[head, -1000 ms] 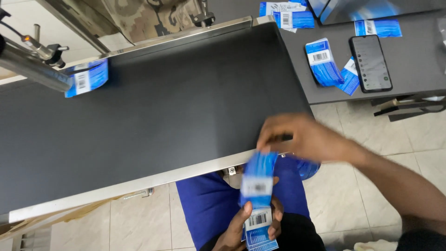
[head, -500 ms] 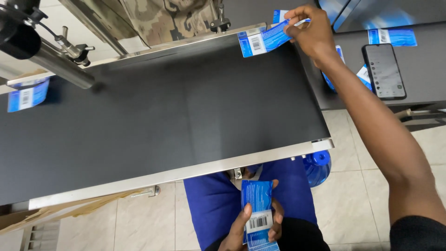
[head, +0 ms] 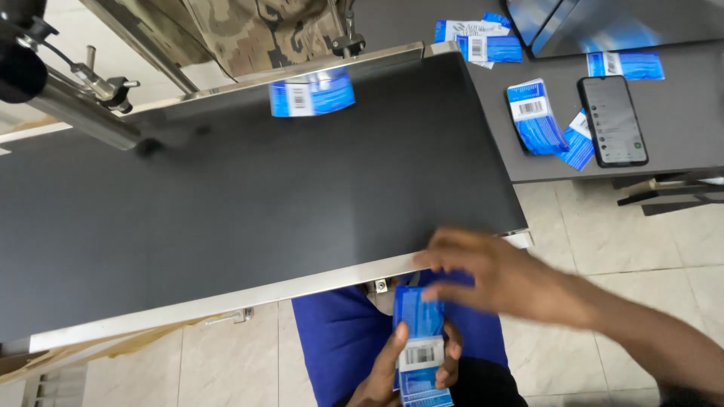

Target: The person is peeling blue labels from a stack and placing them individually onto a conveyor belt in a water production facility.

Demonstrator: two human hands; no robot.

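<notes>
My left hand [head: 407, 369] holds a stack of blue labels [head: 418, 339] with white barcode patches, low in the view over my blue-trousered lap. My right hand [head: 494, 275] hovers just above the top of that stack, blurred, fingers spread and empty, at the near edge of the black conveyor belt [head: 249, 196]. One blue label [head: 312, 94] lies on the belt near its far rail.
A grey table [head: 679, 128] to the right carries a black phone [head: 612, 120] and several loose blue labels [head: 535, 117]. A metal roller and bracket [head: 75, 105] reach over the belt's far left. A person in camouflage clothing [head: 249, 26] stands beyond the belt.
My right hand put a label on the belt's far right corner, then came back down to the stack. That label has travelled left along the far rail. The earlier label has left the view.
</notes>
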